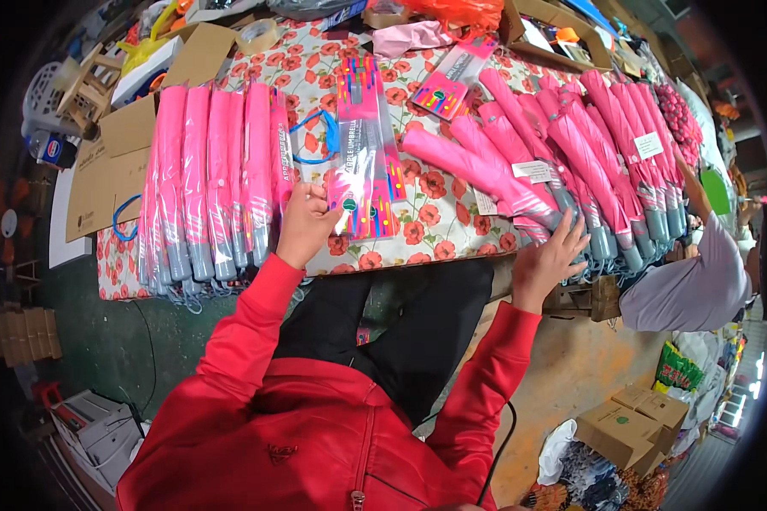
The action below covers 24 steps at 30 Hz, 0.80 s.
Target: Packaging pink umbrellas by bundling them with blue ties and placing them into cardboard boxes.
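Observation:
My left hand (305,226), fingers curled and thumb pointing right, is at the edge of a stack of clear plastic umbrella sleeves (362,162) with colourful printed cards. What its fingers hold, if anything, is hidden. Left of it lies a row of pink folding umbrellas (217,170) in clear bags, grey handles toward me. My right hand (554,260) has its fingers spread over the grey handle ends of a loose pile of pink umbrellas (588,162). White tags (533,171) hang on some of these. One umbrella (464,166) slants out toward the sleeves.
A floral cloth (422,200) covers the table. Tape rolls (257,36), cardboard boxes (554,38) and another printed sleeve (452,81) are at the back. A blue strap (325,136) lies beside the stack. At the right, another person's grey sleeve (686,281) reaches toward the umbrellas.

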Available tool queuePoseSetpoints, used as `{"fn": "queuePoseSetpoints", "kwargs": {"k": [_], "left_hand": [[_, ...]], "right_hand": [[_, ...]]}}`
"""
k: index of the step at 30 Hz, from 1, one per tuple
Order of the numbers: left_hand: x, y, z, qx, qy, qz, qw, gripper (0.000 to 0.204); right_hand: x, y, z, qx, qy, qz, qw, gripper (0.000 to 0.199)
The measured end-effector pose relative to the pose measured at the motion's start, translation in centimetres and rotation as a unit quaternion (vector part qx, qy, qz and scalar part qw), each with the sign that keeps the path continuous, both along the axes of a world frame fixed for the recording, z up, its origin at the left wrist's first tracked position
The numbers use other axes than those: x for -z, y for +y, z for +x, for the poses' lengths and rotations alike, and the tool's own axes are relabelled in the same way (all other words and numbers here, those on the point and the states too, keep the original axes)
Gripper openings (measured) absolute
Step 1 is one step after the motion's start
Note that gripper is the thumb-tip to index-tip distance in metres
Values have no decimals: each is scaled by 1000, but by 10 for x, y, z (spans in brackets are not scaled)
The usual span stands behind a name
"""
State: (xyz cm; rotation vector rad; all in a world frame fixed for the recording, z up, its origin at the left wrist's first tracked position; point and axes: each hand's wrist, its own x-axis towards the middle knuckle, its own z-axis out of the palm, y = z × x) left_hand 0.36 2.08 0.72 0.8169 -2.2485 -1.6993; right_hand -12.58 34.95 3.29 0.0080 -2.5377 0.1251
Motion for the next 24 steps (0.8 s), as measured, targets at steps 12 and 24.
{"fn": "queuePoseSetpoints", "kwargs": {"k": [12, 24], "left_hand": [[-18, -2, 6, 12, -67, 402, 913, 36], [-46, -27, -1, 92, 162, 372, 909, 30]], "right_hand": [[-24, -14, 26, -110, -191, -35, 975, 38], [-43, -71, 171, -51, -428, -617, 658, 24]]}}
